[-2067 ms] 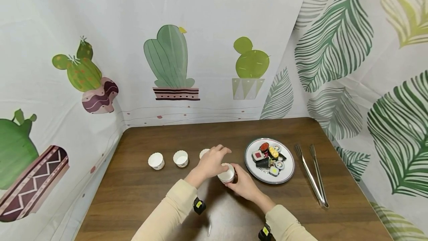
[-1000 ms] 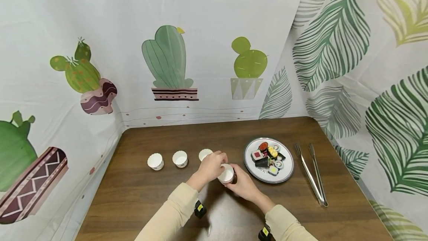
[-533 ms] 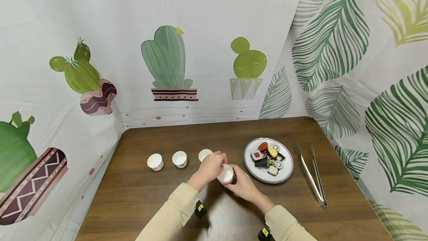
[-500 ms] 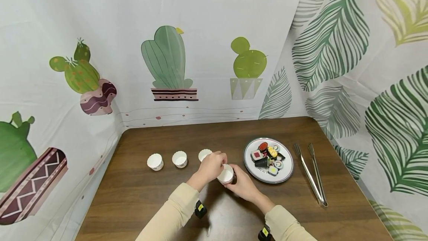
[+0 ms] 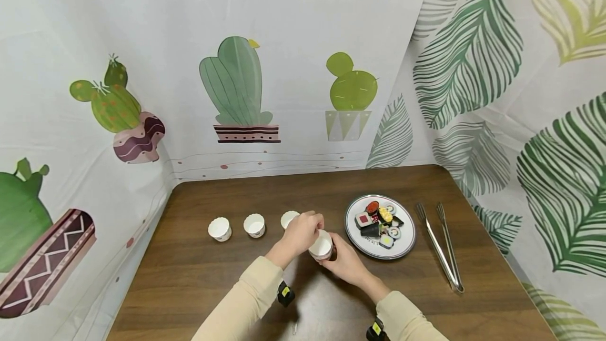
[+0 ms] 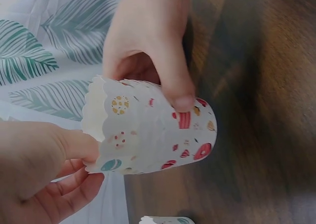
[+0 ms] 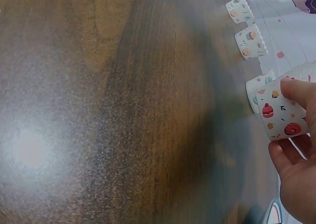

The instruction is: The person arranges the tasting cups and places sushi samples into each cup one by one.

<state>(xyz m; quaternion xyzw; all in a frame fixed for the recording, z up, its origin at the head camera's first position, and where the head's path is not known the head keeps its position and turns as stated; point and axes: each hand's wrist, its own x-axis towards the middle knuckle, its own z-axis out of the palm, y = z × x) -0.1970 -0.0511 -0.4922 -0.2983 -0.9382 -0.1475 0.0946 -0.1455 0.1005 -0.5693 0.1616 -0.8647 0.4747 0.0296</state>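
A white paper baking cup printed with red sweets is held above the table between both hands. My left hand pinches its scalloped rim, thumb at the opening and fingers curled below, as the left wrist view shows. From the other side my right hand grips the body, its thumb along the printed wall. In the left wrist view the cup lies sideways, and more scalloped edge shows near my right hand. Three similar cups stand in a row to the left: one far left, one mid, one partly behind my left hand.
A round plate of sushi pieces sits right of my hands. Metal tongs lie farther right on the brown wooden table. A patterned cloth hangs behind the table's far edge.
My left hand's fingers, spread over the cup about two seconds ago, have come down and closed on its rim. Since half a second ago, hands and cup have shifted slightly.
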